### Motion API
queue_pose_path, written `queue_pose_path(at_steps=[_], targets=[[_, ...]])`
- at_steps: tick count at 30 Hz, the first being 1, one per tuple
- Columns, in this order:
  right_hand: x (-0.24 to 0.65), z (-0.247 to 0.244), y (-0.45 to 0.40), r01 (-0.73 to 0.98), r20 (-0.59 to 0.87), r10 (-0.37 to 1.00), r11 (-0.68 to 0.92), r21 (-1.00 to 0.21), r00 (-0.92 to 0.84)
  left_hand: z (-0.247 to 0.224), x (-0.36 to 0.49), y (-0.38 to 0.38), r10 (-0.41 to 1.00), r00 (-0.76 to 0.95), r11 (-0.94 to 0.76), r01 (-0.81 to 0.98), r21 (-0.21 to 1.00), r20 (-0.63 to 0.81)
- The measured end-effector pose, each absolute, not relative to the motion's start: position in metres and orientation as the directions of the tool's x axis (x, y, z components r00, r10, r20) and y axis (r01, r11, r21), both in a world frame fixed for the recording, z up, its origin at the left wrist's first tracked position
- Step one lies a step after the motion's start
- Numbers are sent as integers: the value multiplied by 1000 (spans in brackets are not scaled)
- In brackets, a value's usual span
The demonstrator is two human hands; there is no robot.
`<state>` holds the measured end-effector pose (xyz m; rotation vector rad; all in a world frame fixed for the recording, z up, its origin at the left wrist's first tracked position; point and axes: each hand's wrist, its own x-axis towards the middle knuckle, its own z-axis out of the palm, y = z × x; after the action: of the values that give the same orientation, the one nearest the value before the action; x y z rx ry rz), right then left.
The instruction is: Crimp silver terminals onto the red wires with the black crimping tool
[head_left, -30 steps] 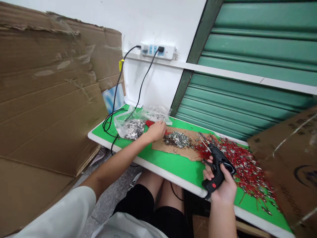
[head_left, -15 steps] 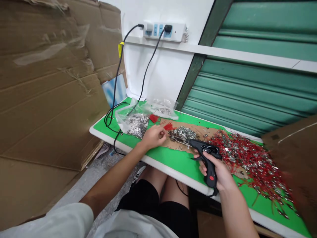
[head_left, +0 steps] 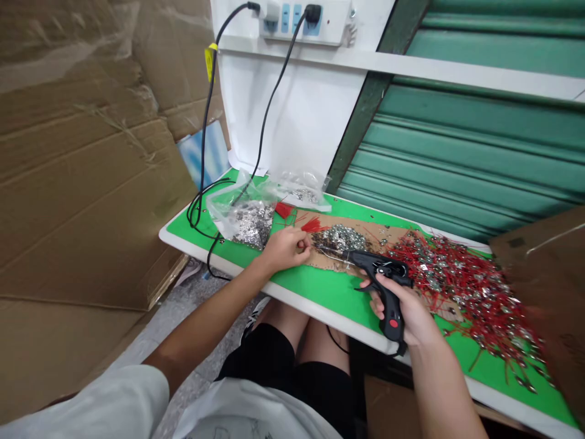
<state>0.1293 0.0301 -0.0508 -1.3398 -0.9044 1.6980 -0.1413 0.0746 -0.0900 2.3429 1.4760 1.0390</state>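
My right hand point(head_left: 402, 308) is wrapped round the handle of a black glue gun point(head_left: 381, 280). The gun's nozzle points left, toward the fingertips of my left hand point(head_left: 287, 249). Those fingers are pinched together near the nozzle tip; what sits between them is too small to make out. Behind the nozzle a heap of small silvery metal pieces point(head_left: 343, 236) lies on a strip of brown cardboard point(head_left: 326, 262). Bundles of red strands point(head_left: 312, 225) rest just beyond my left fingertips.
A large pile of red strands with shiny pieces point(head_left: 466, 292) covers the right of the green tabletop point(head_left: 301, 296). Plastic bags of metal parts point(head_left: 253, 222) stand at the left. Black cords run up to a power strip point(head_left: 304, 21). Cardboard boxes point(head_left: 82, 183) flank the table.
The camera view has tilted down slightly. The glue gun's nozzle and my left fingertips stay close together, and both hands keep their grips.
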Motion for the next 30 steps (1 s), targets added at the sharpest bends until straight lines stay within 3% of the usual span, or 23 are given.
queue_pose_path(at_steps=[30], targets=[[129, -49, 31, -74, -519, 852, -523, -849, -73, -90, -140, 77, 869, 225, -447, 738, 505, 441]])
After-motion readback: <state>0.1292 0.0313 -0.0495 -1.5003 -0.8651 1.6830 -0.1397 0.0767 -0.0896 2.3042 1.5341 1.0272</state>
